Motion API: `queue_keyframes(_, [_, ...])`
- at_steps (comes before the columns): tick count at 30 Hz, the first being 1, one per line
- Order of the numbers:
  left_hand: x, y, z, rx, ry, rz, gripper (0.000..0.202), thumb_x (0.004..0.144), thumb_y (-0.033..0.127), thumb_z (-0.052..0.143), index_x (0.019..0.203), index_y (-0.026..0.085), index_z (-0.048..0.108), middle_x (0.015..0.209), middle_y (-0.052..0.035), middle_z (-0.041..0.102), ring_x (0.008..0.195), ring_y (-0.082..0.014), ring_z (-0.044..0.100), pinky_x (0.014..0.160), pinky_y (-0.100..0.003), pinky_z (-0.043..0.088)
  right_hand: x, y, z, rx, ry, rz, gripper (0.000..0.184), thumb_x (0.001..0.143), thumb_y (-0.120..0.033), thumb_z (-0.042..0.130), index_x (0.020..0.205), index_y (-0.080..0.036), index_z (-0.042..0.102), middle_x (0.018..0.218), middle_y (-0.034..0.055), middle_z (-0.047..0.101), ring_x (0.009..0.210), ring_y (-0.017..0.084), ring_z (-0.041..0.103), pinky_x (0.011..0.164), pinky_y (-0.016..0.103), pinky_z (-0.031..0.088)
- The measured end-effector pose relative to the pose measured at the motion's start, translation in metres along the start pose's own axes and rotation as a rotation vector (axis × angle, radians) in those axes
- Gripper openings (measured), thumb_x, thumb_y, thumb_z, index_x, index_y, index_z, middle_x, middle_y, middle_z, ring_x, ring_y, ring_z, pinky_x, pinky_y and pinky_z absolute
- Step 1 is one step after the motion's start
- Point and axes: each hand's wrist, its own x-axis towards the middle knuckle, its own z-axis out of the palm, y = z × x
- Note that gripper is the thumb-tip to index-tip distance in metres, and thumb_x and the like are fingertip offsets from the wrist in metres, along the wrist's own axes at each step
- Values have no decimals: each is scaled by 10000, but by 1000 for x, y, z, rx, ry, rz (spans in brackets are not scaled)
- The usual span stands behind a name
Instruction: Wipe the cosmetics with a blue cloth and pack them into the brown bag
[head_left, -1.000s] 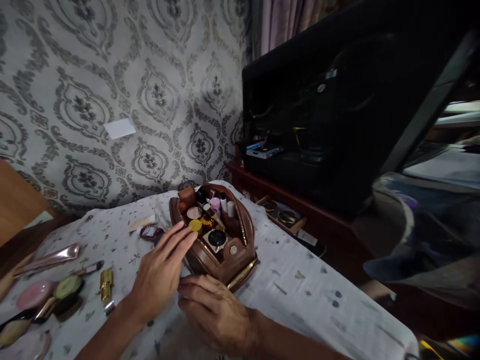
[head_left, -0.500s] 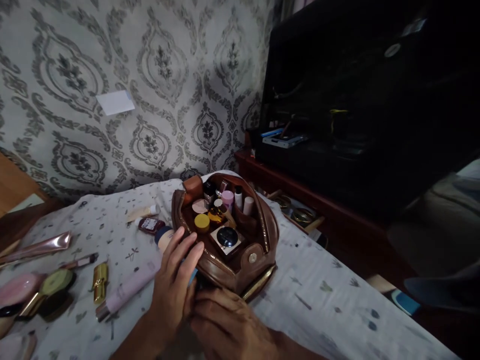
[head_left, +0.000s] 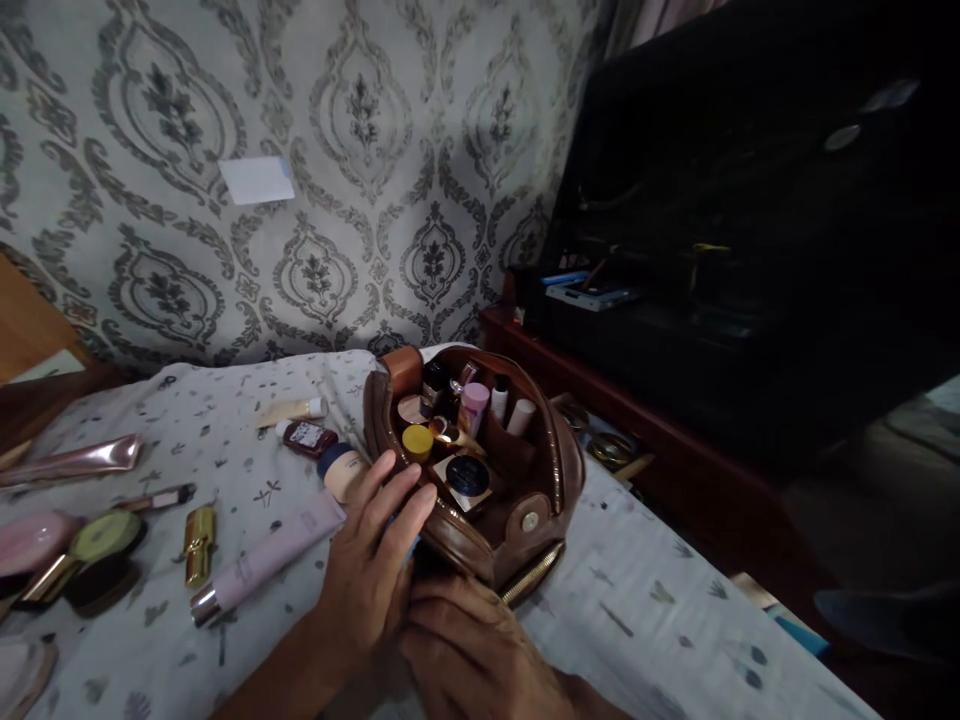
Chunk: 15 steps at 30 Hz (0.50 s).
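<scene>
A brown leather cosmetic bag [head_left: 571, 470] stands unzipped on a white patterned cloth. Inside it sit a black-lidded compact [head_left: 467, 475], a yellow-lidded jar [head_left: 417, 442], a pink-capped container [head_left: 474, 400] and several small bottles. My left hand [head_left: 367, 570] rests against the bag's near left side, fingers stretched out and slightly apart. Something blue shows between these fingers and the bag, mostly hidden. Close beside it, my right hand [head_left: 480, 650] is curled low at the bag's front. Its fingertips, and whatever they pinch, are out of sight.
Left of the bag lie a lilac tube [head_left: 274, 560], a gold lipstick [head_left: 199, 545], a blue-capped bottle [head_left: 343, 470], a dark red bottle [head_left: 307, 437], a cream tube [head_left: 292, 411] and a pink metallic tube [head_left: 75, 460]. A dark wooden stand [head_left: 555, 355] with a large black screen [head_left: 750, 200] borders the right.
The view has shifted slightly, so the bag and both hands appear farther right. My hands keep nearly the same pose against the bag.
</scene>
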Motion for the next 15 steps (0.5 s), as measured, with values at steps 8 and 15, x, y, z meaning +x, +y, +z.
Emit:
queue_keyframes(8, [-4,-1,1,-38,-13,-28,498,1041,200,345,1539,187,329,1424,-156,559,1493,-268,323,1152,-468,411,10,-15,-33,152,-29,-8,253,950,-136,531,1180,-191,623,924,62,763,980,186,699,802,303,617])
queue_keyframes(15, [-4,-2,2,-61,-12,-30,517,1030,205,369,1544,191,321,1442,-159,543,1494,-297,320,1154,-498,400,88,25,-76,-71,-149,284,246,972,-115,458,1103,-172,659,1119,103,711,1012,205,684,881,352,565])
